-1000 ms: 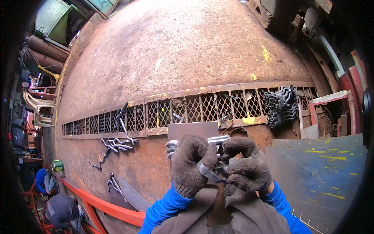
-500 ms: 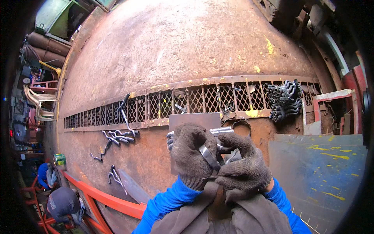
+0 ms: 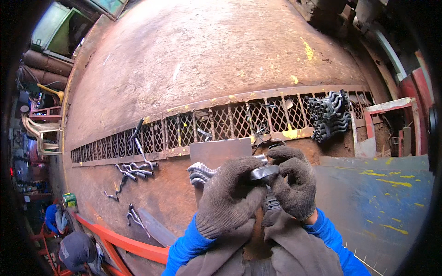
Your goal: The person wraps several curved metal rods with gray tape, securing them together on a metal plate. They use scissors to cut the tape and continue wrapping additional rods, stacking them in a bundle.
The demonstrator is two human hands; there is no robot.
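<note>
In front of me, lower centre of the frame, the gloved left hand (image 3: 232, 191) and right hand (image 3: 294, 181) both grasp a grey metal strap (image 3: 264, 172), one at each side, perhaps for steadying its curve. Shiny bent tubes (image 3: 201, 173) lie close together over a flat plate (image 3: 221, 149), probably to stay aligned.

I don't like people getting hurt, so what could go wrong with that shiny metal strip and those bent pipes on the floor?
The shiny metal strip sits between the gloved left hand and right hand, so it might slip or pinch a finger. Loose bent pipes lie on the floor, so someone walking there could perhaps trip.
</note>
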